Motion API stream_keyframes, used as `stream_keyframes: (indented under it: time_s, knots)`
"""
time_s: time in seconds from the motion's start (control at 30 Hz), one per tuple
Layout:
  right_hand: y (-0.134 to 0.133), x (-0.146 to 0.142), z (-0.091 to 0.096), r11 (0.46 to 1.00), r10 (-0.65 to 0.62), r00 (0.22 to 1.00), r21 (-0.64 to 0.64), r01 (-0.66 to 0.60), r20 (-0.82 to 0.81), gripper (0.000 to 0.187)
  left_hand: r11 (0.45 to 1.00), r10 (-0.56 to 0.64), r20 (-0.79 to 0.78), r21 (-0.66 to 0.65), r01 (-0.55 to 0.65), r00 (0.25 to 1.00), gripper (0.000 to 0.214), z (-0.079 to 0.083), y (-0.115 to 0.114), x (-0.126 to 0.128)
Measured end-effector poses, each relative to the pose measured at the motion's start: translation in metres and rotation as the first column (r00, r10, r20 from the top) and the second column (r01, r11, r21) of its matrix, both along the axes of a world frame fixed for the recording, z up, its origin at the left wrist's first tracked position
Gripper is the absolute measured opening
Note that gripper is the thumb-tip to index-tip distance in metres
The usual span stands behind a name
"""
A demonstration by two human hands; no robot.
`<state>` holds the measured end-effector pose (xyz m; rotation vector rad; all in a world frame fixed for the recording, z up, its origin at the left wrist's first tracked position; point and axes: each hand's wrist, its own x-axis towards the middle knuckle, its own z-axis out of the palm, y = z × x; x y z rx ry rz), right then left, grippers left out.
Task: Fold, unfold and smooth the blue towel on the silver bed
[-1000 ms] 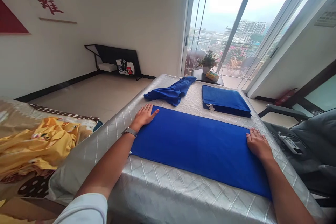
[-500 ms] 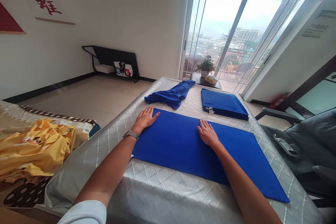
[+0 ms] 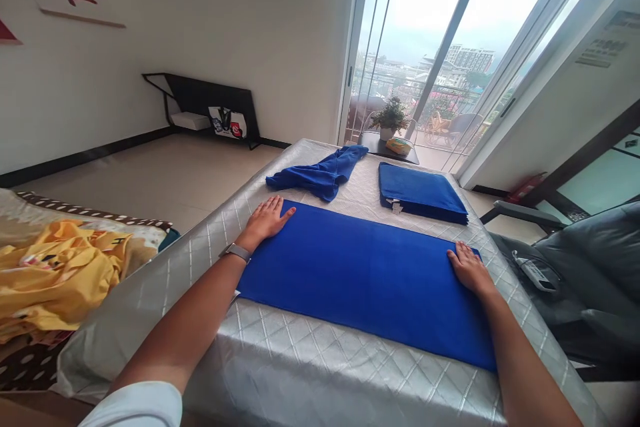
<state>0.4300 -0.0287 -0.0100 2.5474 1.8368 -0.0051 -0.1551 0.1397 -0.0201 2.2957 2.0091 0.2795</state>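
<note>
A blue cloth [image 3: 360, 273] lies flat and smooth, folded or spread as a long rectangle, on the silver quilted table cover [image 3: 300, 340]. My left hand [image 3: 266, 219] rests flat on its far left corner, fingers stretched out. At the far right corner, my right hand [image 3: 470, 268] presses down with the palm flat and fingers extended. Beyond the cloth, a neat stack of folded blue cloths [image 3: 423, 190] with a white label sits at the right. A crumpled blue cloth [image 3: 325, 173] lies at the far left of the table.
Yellow printed fabric [image 3: 60, 273] is heaped at the left. A dark armchair [image 3: 585, 267] with a white power strip [image 3: 535, 273] stands close on the right. Past the table's far end, a potted plant [image 3: 390, 117] stands before the glass sliding door [image 3: 415, 27].
My right hand has slid across the cloth from its middle to the far right corner. My left hand stays at the left corner. The view has shifted slightly.
</note>
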Motion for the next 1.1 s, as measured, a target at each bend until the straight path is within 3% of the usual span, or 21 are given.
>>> stream_keyframes:
  time_s: [0.27,0.43,0.53,0.6,0.7,0.77,0.83,0.93,1.1]
  knots:
    - [-0.002,-0.003,0.005,0.999,-0.032,0.999,0.002,0.032,-0.04,0.071,1.0,0.005,-0.067,-0.014,-0.006,0.998,0.087,0.003,-0.002,-0.001]
    - [-0.003,-0.005,0.008,0.999,-0.032,0.997,0.025,0.033,-0.067,0.072,0.998,0.012,-0.152,-0.051,-0.02,0.988,0.089,0.023,-0.001,0.01]
    - [-0.003,-0.004,0.006,0.999,-0.027,0.997,0.038,0.03,-0.069,0.072,0.998,-0.012,-0.139,0.061,0.021,0.99,0.087,0.035,-0.012,0.051]
    - [-0.002,-0.004,0.005,0.999,-0.028,0.997,0.035,0.03,-0.065,0.072,0.976,-0.191,-0.094,0.086,0.199,0.977,0.084,0.035,-0.028,0.095]
    - [-0.003,-0.005,0.006,0.999,-0.034,0.997,0.025,0.036,-0.063,0.074,0.866,-0.498,-0.023,0.041,0.498,0.867,0.083,0.026,-0.055,0.17]
    - [-0.003,-0.005,0.006,0.999,-0.031,0.998,0.025,0.032,-0.062,0.074,0.812,-0.583,0.005,0.057,0.581,0.813,0.083,0.018,-0.068,0.211]
    - [-0.003,-0.005,0.005,0.999,-0.025,0.998,0.029,0.027,-0.057,0.074,0.796,-0.604,0.032,0.057,0.602,0.796,0.083,0.011,-0.074,0.235]
    - [-0.002,-0.003,0.002,0.999,-0.028,0.998,0.038,0.03,-0.055,0.074,0.824,-0.567,0.065,0.032,0.566,0.821,0.082,0.006,-0.068,0.239]
    - [-0.001,-0.001,-0.001,0.998,-0.023,0.998,0.054,0.026,-0.064,0.075,0.887,-0.46,0.077,-0.01,0.462,0.885,0.083,0.006,-0.045,0.193]
